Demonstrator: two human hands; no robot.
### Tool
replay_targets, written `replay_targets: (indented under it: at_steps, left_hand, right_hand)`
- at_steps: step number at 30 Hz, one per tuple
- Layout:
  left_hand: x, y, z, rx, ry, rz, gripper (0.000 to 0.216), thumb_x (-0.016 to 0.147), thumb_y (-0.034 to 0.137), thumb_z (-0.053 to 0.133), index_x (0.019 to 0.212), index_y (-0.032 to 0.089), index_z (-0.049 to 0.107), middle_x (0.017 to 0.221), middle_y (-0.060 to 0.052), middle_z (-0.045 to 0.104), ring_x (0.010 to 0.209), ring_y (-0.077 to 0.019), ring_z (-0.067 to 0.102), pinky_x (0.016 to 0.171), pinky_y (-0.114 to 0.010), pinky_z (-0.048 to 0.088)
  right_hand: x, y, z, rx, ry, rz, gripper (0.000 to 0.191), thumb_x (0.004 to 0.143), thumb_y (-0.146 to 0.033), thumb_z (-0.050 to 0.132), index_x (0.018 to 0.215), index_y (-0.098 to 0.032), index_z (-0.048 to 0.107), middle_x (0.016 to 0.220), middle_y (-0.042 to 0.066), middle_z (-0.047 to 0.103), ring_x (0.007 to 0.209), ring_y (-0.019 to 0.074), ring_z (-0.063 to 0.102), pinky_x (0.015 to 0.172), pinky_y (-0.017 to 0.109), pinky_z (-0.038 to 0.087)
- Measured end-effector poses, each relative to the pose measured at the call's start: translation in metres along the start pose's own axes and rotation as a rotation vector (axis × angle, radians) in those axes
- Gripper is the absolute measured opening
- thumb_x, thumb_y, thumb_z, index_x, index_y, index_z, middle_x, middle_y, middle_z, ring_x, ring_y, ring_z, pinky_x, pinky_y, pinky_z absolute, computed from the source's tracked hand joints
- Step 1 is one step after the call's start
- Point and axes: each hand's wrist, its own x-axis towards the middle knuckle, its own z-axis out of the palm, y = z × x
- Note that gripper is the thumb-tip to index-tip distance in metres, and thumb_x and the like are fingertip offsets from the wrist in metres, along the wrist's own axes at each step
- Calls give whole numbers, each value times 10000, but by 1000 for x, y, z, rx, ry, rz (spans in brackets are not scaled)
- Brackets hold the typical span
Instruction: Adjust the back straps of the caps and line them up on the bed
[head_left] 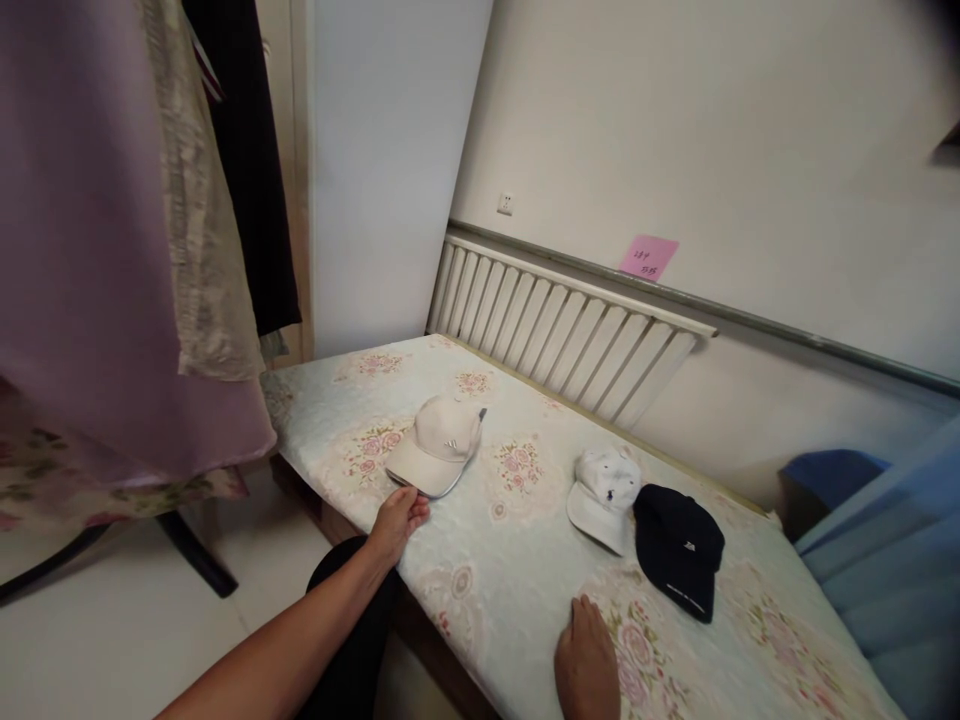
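Observation:
A beige baseball cap [442, 432] with a small metal emblem lies upright on the bed, its brim facing the near left edge. My left hand [399, 522] is at the front edge of that brim, fingers closed together and appearing to pinch it. On the right, my right hand [589, 662] rests on the flowered bed cover [525, 590] with its fingers curled in and nothing visible in them. Beyond it lie a white baseball cap [606, 480] with a small dark logo and a black baseball cap [681, 540], side by side and touching.
Hanging clothes [112, 220] crowd the left above a dark stand leg [196, 556]. A white radiator [555, 320] runs along the wall behind the bed. A pink note [649, 256] and a socket [505, 204] are above it. A blue curtain [892, 540] hangs at right.

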Motion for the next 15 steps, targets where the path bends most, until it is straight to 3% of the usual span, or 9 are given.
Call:
replay_targets:
  at_steps: [15]
  left_hand:
    - [7,-7,-5,-22,-12,4,284,734,336,707,880,157,541,682,-3,650,549,-84,599,631,-233,519]
  right_hand:
    - [-1,4,6,-18,22,-25,495,831,-184,290,1169,19,589,1236,218,596,1186,320,532,1030,446,382]
